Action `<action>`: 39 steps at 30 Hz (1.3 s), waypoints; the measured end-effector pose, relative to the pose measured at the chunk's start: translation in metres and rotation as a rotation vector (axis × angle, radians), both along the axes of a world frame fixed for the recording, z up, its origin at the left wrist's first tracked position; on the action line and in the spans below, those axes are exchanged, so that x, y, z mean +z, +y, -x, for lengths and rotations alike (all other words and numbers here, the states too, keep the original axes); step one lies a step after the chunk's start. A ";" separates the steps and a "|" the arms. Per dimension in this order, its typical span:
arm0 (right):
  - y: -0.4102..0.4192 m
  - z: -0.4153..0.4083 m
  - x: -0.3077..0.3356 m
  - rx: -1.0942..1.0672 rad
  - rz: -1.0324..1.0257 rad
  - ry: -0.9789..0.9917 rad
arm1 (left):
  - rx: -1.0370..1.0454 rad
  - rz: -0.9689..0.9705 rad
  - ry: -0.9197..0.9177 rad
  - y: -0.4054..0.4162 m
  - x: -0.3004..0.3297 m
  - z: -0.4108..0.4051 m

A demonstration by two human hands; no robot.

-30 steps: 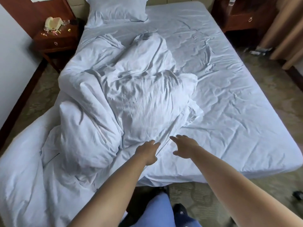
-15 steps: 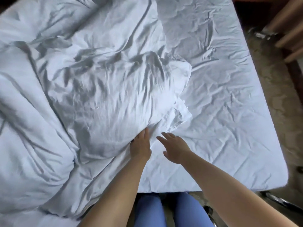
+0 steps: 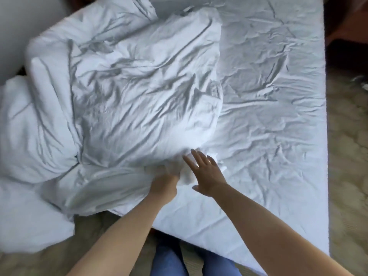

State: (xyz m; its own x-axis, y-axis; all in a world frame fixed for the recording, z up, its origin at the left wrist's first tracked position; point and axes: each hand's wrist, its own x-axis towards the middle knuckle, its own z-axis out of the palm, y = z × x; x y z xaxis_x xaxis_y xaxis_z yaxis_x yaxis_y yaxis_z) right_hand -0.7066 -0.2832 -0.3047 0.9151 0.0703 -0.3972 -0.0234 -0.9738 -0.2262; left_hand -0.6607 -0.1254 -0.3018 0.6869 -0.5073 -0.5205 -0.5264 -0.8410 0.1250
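Note:
A crumpled white duvet (image 3: 127, 100) lies heaped over the left half of a bed with a wrinkled white sheet (image 3: 268, 120). Its left part spills off the bed's near-left side onto the floor. My left hand (image 3: 164, 186) is at the duvet's near edge with its fingers buried in the white fabric, gripping it. My right hand (image 3: 207, 174) is just to the right of it, fingers spread and straight, laid flat against the same bunched edge. Both forearms reach in from the bottom of the view.
The bed's right edge (image 3: 326, 156) borders a patterned beige carpet (image 3: 348, 176). Dark wooden furniture (image 3: 346, 32) stands at the far right. A pale wall (image 3: 12, 36) is at the upper left. My legs in blue trousers (image 3: 171, 259) stand at the foot of the bed.
The view has closed in on the bed. My left hand went from resting on the duvet to gripping its near edge. My right hand spread its fingers and came onto the fabric.

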 end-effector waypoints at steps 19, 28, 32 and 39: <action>-0.022 0.071 0.116 0.405 0.117 0.177 | 0.360 0.057 0.005 -0.026 0.122 0.118; -0.136 0.168 0.148 0.591 0.131 0.068 | 0.548 -0.007 -0.047 -0.133 0.123 0.218; -0.185 0.203 0.153 0.667 0.210 0.111 | 0.503 -0.037 -0.010 -0.184 0.121 0.257; -0.202 0.218 0.161 0.603 0.198 0.073 | 0.546 -0.007 -0.025 -0.199 0.126 0.257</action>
State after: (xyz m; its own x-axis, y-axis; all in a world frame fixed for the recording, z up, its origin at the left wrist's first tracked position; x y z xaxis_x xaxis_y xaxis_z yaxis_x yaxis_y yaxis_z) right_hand -0.9246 -0.4856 -0.1433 0.7076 0.4835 -0.5153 0.5337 -0.8436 -0.0588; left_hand -0.9177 -0.3245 -0.1762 0.8615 -0.0701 -0.5029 -0.0160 -0.9937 0.1110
